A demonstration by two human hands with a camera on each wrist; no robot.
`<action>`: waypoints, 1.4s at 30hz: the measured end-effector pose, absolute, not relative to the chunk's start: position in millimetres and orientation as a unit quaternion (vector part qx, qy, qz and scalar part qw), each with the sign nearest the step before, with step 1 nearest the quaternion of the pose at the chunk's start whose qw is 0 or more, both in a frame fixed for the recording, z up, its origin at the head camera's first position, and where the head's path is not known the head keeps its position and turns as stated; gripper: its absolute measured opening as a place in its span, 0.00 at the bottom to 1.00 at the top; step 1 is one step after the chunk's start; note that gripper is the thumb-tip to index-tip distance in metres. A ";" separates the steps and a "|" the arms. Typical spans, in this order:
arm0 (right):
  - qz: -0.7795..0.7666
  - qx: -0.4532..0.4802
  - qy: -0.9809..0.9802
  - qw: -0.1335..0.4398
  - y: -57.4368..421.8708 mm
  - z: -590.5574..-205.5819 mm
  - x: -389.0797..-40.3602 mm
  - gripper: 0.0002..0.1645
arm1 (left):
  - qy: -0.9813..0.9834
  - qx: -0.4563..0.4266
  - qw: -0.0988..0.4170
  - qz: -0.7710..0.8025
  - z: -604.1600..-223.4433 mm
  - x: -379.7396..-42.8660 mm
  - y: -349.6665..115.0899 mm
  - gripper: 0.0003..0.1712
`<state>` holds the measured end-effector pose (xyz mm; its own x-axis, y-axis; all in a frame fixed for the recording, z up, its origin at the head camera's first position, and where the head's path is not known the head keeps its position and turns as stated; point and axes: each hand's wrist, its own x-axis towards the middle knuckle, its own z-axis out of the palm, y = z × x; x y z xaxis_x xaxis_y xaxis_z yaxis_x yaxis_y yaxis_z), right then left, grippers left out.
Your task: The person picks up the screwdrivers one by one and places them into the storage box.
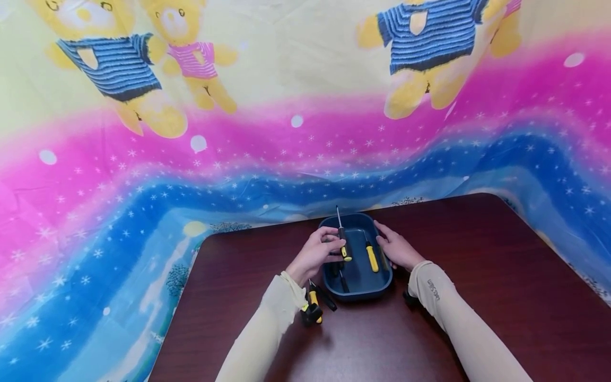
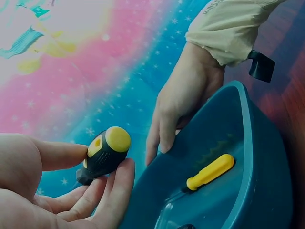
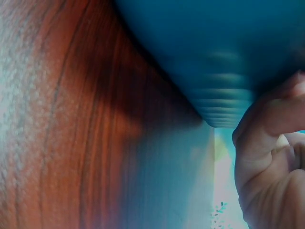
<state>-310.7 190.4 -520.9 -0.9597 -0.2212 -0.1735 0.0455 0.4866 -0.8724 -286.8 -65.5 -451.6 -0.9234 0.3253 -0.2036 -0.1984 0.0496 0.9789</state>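
Observation:
My left hand [image 1: 317,249] pinches a screwdriver [image 1: 341,236] by its black and yellow handle, above the left side of a dark blue plastic bin [image 1: 365,292]. Its metal shaft points away, toward the far edge; in the left wrist view the yellow handle end [image 2: 118,139] faces the camera. A smaller screwdriver with a yellow handle [image 1: 372,258] lies in the bin. My right hand [image 1: 400,249] rests against the bin's right outer side, fingers near the rim. In the right wrist view its bent fingers [image 3: 259,143] are beside the blue wall.
A yellow and black handled tool [image 1: 313,297] lies on the dark red wooden table [image 1: 477,276], left of the bin and partly behind the left wrist. Dark items [image 1: 342,281] show inside the bin's left side. A patterned cloth [image 1: 286,143] hangs behind the table.

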 end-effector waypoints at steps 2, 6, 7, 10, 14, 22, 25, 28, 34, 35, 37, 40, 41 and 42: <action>-0.504 -0.051 0.852 0.132 190.5 -520.2 -311.3 0.36 | 0.701 0.042 0.191 0.686 -454.4 -290.2 -61.8 0.25; -0.505 -0.049 0.851 0.133 190.5 -519.4 -311.8 0.36 | 0.711 0.037 0.192 0.676 -461.0 -296.2 -54.7 0.25; -0.506 -0.050 0.851 0.133 190.5 -519.6 -312.0 0.36 | 0.712 0.036 0.193 0.674 -462.9 -297.1 -53.0 0.25; -0.505 -0.050 0.851 0.134 190.6 -520.8 -312.3 0.36 | 0.714 0.030 0.199 0.671 -468.2 -300.3 -47.7 0.24; -0.504 -0.050 0.851 0.137 190.6 -522.9 -312.7 0.36 | 0.711 0.022 0.215 0.669 -473.9 -303.9 -40.5 0.23; -0.507 -0.047 0.850 0.135 190.7 -524.2 -314.2 0.36 | 0.731 0.028 0.235 0.640 -476.4 -311.2 -28.6 0.22; -0.508 -0.045 0.849 0.134 191.0 -524.0 -314.7 0.36 | 0.734 0.026 0.244 0.634 -475.1 -314.1 -25.5 0.23; -0.510 -0.047 0.848 0.135 190.7 -523.7 -314.6 0.36 | 0.738 0.023 0.249 0.627 -474.4 -317.6 -23.2 0.22; -0.513 -0.047 0.846 0.139 189.8 -523.2 -314.0 0.36 | 0.748 0.018 0.275 0.603 -476.0 -324.1 -20.3 0.24; -0.513 -0.046 0.846 0.140 189.9 -523.1 -314.1 0.36 | 0.749 0.016 0.281 0.600 -476.2 -324.9 -19.9 0.25; -0.515 -0.044 0.844 0.141 189.9 -522.8 -314.0 0.36 | 0.755 0.014 0.287 0.590 -477.1 -326.1 -19.3 0.25; -0.516 -0.042 0.844 0.141 190.1 -522.6 -314.0 0.36 | 0.760 0.009 0.294 0.580 -478.5 -326.1 -18.5 0.25; -0.516 -0.043 0.844 0.140 190.2 -522.7 -314.0 0.36 | 0.761 0.009 0.295 0.577 -479.0 -325.7 -18.1 0.25; -0.516 -0.043 0.844 0.140 190.1 -522.8 -313.9 0.36 | 0.763 0.009 0.295 0.575 -479.8 -325.3 -17.5 0.25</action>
<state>-313.9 190.1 -522.8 -0.9571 -0.2175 -0.1912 0.0711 0.4637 -0.8832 -325.3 -17.5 -479.8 -0.8256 0.3527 -0.4404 -0.3265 0.3381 0.8827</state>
